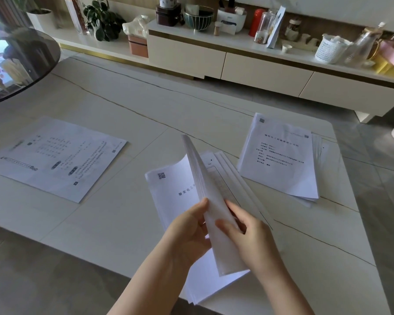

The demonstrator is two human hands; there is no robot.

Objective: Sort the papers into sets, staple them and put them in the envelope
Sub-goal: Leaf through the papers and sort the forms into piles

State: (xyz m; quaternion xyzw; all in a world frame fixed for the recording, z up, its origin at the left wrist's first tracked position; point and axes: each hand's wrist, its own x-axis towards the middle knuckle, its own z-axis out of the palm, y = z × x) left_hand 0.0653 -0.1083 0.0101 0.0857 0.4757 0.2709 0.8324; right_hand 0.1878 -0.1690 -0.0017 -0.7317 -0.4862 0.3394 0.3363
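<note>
You're at a pale stone table point(123, 223) with a cluttered sideboard point(259, 62) behind it. The stack point(205, 283) lies at the near edge, and both your forearms reach over it. Your left hand point(189, 233) and right hand point(248, 237) pinch a raised sheaf point(205, 192) between thumb and fingers. One sorted pile point(280, 160) lies right, a sheet point(55, 158) far left.

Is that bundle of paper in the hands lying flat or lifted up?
Lifted: both hands pinch the sheaf of papers, standing it on edge above the stack on the table.
</note>
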